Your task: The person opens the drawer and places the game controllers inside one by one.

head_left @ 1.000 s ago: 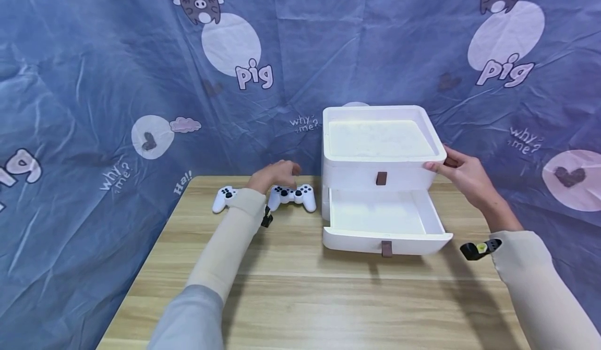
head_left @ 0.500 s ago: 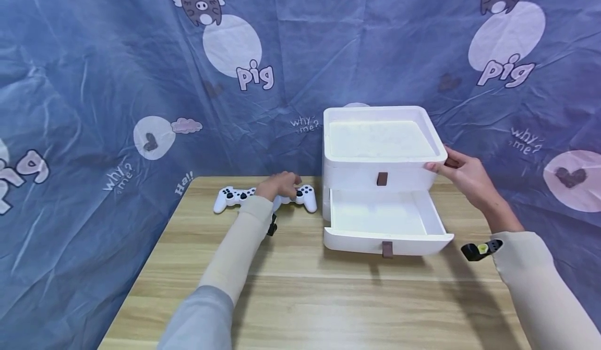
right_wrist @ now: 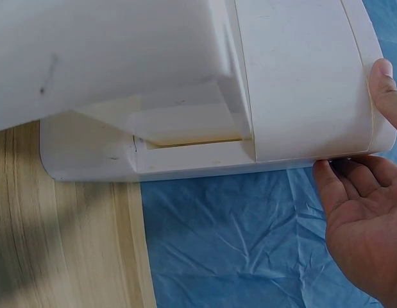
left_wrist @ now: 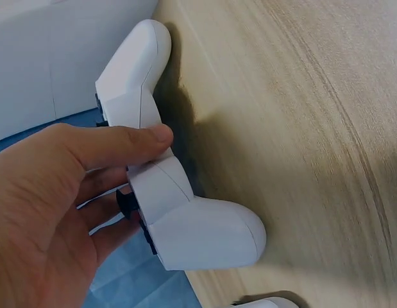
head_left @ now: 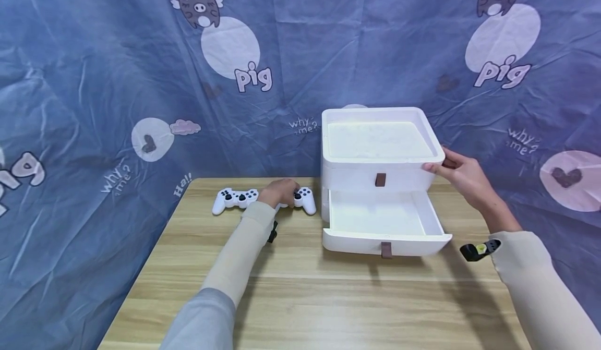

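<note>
My left hand point(head_left: 280, 191) pinches a white game controller point(left_wrist: 176, 212) at its middle, thumb along the near edge and fingers on the far side. In the head view the hand covers the controller's left part. A second white game controller point(head_left: 235, 198) lies just to the left on the table. My right hand point(head_left: 462, 175) grips the upper right corner of a white two-drawer storage box point(head_left: 349, 175), thumb on the front and fingers along the side. The box's lower drawer point(head_left: 375, 212) is pulled out with nothing in it; the upper one is closed.
The wooden table point(head_left: 300, 298) stretches in front of the box. A blue printed cloth point(head_left: 300, 52) hangs behind the table and along its left side. Brown pull tabs point(head_left: 386, 250) stick out from the drawer fronts.
My left hand has come down from above the right-hand controller and taken hold of it, uncovering the other controller. My right hand and the box have stayed in place.
</note>
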The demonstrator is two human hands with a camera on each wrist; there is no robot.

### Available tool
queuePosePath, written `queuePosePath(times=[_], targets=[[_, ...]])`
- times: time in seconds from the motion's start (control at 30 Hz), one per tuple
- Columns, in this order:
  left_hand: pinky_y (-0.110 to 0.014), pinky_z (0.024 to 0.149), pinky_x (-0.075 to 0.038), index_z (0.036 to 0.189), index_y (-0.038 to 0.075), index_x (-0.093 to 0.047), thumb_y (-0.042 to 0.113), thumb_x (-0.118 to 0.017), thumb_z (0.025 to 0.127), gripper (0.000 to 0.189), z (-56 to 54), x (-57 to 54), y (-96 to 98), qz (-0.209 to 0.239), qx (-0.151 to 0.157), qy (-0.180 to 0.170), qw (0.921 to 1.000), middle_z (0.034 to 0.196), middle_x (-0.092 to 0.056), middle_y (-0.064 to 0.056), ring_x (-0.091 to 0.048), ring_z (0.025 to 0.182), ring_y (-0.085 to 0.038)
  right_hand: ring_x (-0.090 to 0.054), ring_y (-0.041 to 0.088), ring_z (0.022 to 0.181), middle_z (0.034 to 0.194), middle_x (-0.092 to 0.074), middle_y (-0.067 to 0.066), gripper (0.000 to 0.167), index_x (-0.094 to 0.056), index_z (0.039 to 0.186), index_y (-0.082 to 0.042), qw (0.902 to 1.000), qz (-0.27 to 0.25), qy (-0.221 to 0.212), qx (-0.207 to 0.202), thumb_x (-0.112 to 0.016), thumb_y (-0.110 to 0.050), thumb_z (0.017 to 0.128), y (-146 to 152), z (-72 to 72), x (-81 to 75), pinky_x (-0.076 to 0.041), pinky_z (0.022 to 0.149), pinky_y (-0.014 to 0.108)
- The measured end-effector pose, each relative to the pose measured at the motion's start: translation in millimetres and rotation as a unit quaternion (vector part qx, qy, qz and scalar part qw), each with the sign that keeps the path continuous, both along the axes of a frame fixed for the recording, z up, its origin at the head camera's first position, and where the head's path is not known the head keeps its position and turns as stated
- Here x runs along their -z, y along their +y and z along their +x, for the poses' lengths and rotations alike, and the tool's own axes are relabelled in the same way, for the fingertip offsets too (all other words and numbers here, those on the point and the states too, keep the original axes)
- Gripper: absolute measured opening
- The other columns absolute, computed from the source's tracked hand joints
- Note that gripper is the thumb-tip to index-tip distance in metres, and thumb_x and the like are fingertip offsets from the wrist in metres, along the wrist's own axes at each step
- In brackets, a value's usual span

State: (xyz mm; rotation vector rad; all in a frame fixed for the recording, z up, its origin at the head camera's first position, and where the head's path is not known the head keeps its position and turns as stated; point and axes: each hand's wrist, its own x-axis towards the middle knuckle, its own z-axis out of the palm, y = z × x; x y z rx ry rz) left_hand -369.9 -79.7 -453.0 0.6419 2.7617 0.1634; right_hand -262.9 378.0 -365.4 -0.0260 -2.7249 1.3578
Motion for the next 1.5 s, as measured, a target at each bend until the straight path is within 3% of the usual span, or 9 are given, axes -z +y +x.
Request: queuePosePath(times=[0.33,0.47,0.6,0.7,0.9,1.07,1.13,1.33,1.5], targets=[[-0.038,0.105,-0.053,0.141,0.011,-0.069,0.002,-0.079,0.088,0.055,-1.6,2.6,-2.3,0.016,0.009,-0.004,0.9998,0.143,-0.068,-0.007,-0.062,0.116,-0.022,-0.056,-0.02,0.097,0.101,-0.061,-0.04,0.087,-0.037,0.166,-0.015,0.9999,0.01,0.011,-0.002,-0.074,-0.053,0.098,0,-1.0,0.9,-0.043,0.091,0.021],[-0.034,0.087,-0.05,0.123,0.01,-0.075,0.001,-0.079,0.087,0.037,-1.8,3.5,-3.5,0.028,0.024,-0.001,0.9993,0.118,-0.072,-0.005,-0.056,0.095,-0.02,-0.057,-0.023,0.097,0.101,-0.06,-0.042,0.086,-0.036,0.166,-0.014,0.9999,-0.002,0.015,-0.006,-0.074,-0.051,0.098,1,-0.6,2.4,-0.043,0.086,0.01],[-0.032,0.076,-0.041,0.102,0.01,-0.073,0.001,-0.08,0.086,0.02,-3.0,6.6,-4.0,0.029,0.044,0.01,0.9986,0.093,-0.06,-0.002,-0.048,0.084,-0.018,-0.057,-0.024,0.097,0.1,-0.06,-0.044,0.085,-0.036,0.166,-0.013,0.9997,-0.009,0.021,-0.009,-0.075,-0.048,0.099,2,0.5,3.6,-0.043,0.082,0.004],[-0.032,0.075,-0.041,0.098,0.01,-0.071,0.002,-0.082,0.085,0.018,-3.8,7.7,-4.4,0.024,0.053,0.02,0.9981,0.088,-0.056,0.0,-0.046,0.081,-0.017,-0.056,-0.023,0.096,0.1,-0.06,-0.043,0.085,-0.037,0.166,-0.014,0.9998,-0.002,0.018,-0.007,-0.074,-0.05,0.099,2,1.1,3.6,-0.043,0.086,0.009],[-0.03,0.07,-0.039,0.091,0.012,-0.068,0.003,-0.083,0.083,0.019,-5.2,6.8,-5.2,0.025,0.045,0.015,0.9986,0.081,-0.05,0.001,-0.045,0.077,-0.016,-0.054,-0.022,0.097,0.126,-0.066,-0.022,0.088,-0.033,0.167,-0.016,1.0,0.008,0.002,-0.001,-0.072,-0.055,0.098,2,0.3,4.5,-0.047,0.109,0.05],[-0.03,0.07,-0.039,0.098,0.012,-0.072,0.007,-0.084,0.084,0.019,-6.7,0.9,-7.5,0.019,0.047,0.014,0.9986,0.083,-0.052,0.001,-0.046,0.078,-0.016,-0.056,-0.023,0.097,0.106,-0.061,-0.039,0.086,-0.035,0.167,-0.017,0.9999,0.008,0.007,-0.003,-0.073,-0.054,0.098,2,-0.2,4.9,-0.047,0.098,0.027],[-0.032,0.072,-0.04,0.102,0.012,-0.074,0.01,-0.085,0.084,0.021,-7.8,-3.6,-8.5,0.011,0.052,0.02,0.9984,0.086,-0.056,0.0,-0.046,0.081,-0.017,-0.056,-0.023,0.097,0.103,-0.061,-0.04,0.086,-0.035,0.167,-0.017,0.9999,0.007,0.007,-0.004,-0.073,-0.053,0.098,2,0.1,4.5,-0.047,0.097,0.026],[-0.038,0.085,-0.052,0.123,0.012,-0.077,0.018,-0.087,0.083,0.042,-7.3,-22.5,-12.6,-0.003,0.061,0.04,0.9973,0.107,-0.072,-0.005,-0.055,0.09,-0.02,-0.054,-0.022,0.095,0.11,-0.062,-0.033,0.089,-0.033,0.167,-0.014,1.0,-0.005,0.003,-0.004,-0.073,-0.054,0.098,1,0.7,2.8,-0.045,0.112,0.059],[-0.04,0.092,-0.058,0.13,0.011,-0.076,0.02,-0.087,0.081,0.051,-2.3,-39.3,-19.4,0.02,0.052,0.042,0.9976,0.12,-0.077,-0.008,-0.064,0.095,-0.021,-0.055,-0.022,0.095,0.106,-0.062,-0.036,0.089,-0.034,0.167,-0.013,1.0,-0.004,0.005,-0.007,-0.073,-0.054,0.098,0,0.7,2.1,-0.044,0.111,0.059]])
